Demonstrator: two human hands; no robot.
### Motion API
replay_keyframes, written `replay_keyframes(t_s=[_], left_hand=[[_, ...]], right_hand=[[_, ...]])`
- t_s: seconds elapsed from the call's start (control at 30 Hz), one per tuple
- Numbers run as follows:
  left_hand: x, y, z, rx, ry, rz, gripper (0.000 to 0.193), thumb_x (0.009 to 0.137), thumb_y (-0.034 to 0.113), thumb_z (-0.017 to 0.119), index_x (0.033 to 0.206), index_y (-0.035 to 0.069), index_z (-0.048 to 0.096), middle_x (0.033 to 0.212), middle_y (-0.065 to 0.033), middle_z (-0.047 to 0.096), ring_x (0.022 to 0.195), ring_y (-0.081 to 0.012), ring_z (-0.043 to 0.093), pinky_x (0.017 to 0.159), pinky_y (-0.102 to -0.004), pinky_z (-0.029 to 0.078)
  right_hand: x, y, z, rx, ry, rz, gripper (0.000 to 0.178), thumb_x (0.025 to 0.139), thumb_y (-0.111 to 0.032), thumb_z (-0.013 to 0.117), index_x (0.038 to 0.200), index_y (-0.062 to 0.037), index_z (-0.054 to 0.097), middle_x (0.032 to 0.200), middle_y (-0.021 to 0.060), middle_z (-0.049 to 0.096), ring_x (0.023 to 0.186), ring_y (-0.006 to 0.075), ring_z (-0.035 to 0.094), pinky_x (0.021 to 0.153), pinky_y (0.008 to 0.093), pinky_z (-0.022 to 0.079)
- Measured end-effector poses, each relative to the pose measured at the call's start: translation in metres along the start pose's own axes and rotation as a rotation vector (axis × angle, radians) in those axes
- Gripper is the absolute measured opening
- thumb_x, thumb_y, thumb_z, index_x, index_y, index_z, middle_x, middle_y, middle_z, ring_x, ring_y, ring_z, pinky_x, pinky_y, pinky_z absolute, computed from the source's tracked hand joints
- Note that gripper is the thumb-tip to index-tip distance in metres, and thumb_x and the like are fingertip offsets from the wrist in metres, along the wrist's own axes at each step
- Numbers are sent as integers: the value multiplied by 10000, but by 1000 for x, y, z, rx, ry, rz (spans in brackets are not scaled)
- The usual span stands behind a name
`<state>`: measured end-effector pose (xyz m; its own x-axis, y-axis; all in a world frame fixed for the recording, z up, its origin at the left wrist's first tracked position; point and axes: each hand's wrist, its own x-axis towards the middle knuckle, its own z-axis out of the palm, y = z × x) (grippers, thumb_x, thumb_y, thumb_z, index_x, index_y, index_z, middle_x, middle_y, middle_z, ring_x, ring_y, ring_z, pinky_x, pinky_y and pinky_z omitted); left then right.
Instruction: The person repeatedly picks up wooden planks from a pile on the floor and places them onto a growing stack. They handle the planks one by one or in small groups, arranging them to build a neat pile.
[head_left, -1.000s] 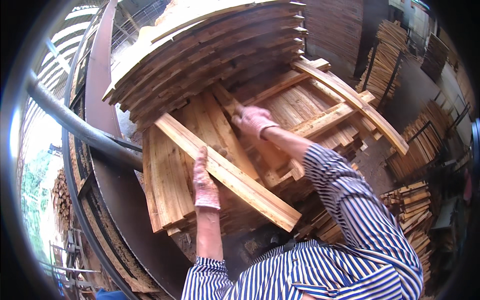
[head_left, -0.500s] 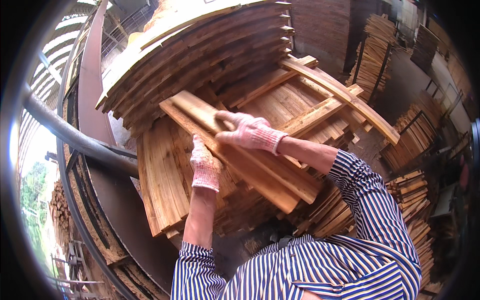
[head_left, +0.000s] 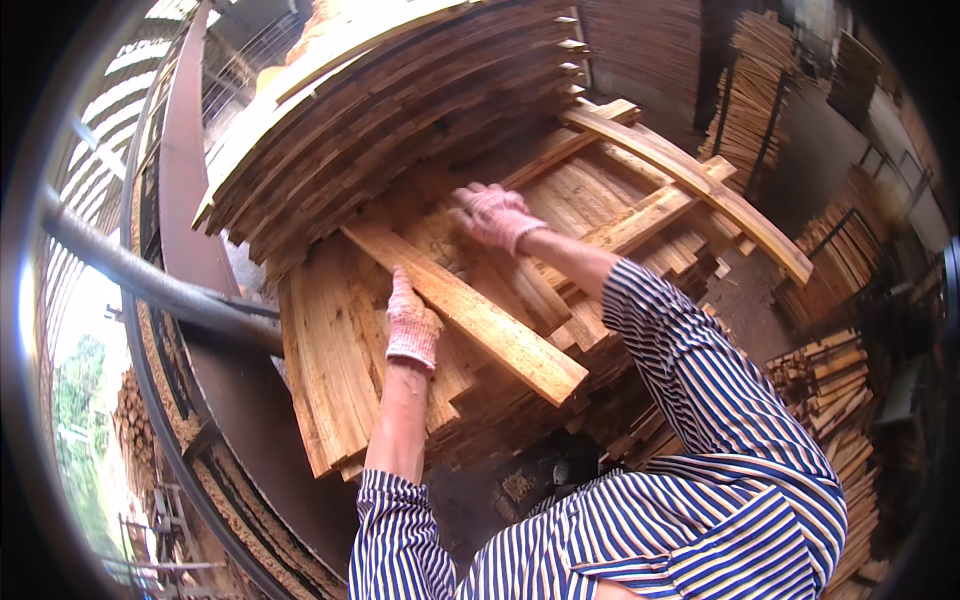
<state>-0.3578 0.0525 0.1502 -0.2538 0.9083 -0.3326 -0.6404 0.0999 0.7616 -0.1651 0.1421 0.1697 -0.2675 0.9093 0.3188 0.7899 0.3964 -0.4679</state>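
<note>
The left hand grips a central plank slanting toward four o'clock; the right hand, half-curled at twelve, shows no clear hold. Boards at eight lie laid, this plank seemingly not.

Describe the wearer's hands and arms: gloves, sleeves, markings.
Left hand and right hand: matching pinkish-red and white knit gloves with snug wrist cuffs. Sleeves: dark blue and cream stripes, ending short of the gloves, so part of each forearm is bare. No cables visible.
</note>
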Motion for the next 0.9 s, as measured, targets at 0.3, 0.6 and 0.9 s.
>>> replay_keyframes(t_s=[0.3, 0.6, 0.9], left_hand=[[8, 7, 24, 992, -307, 490, 683, 1039, 452, 516, 1531, 6, 357, 1511, -168, 483, 1398, -298, 459, 1130, -341, 392], [43, -6, 4, 2027, -70, 786, 647, 1035, 505, 381, 1499, 57, 432, 1513, -200, 463, 1393, -360, 435, 1168, -443, 319], [75, -52, 31, 2069, -229, 1006, 610, 1045, 453, 369, 1481, 34, 446, 1506, -213, 468, 1376, -396, 442, 1157, -491, 326]], right_hand=[[-89, -37, -71, 316, -249, 131, 813, 896, -552, 599, 1555, -145, 349, 1394, 221, 551, 1284, 384, 542, 1062, 455, 441], [-6, -18, 16, -129, -258, 196, 383, 945, -249, 571, 1305, -123, 595, 1210, 193, 693, 1115, 386, 659, 705, 611, 542], [46, 51, 60, 44, -87, 507, 513, 939, -269, 607, 1423, -128, 510, 1311, 319, 543, 1073, 526, 638, 649, 734, 502]])
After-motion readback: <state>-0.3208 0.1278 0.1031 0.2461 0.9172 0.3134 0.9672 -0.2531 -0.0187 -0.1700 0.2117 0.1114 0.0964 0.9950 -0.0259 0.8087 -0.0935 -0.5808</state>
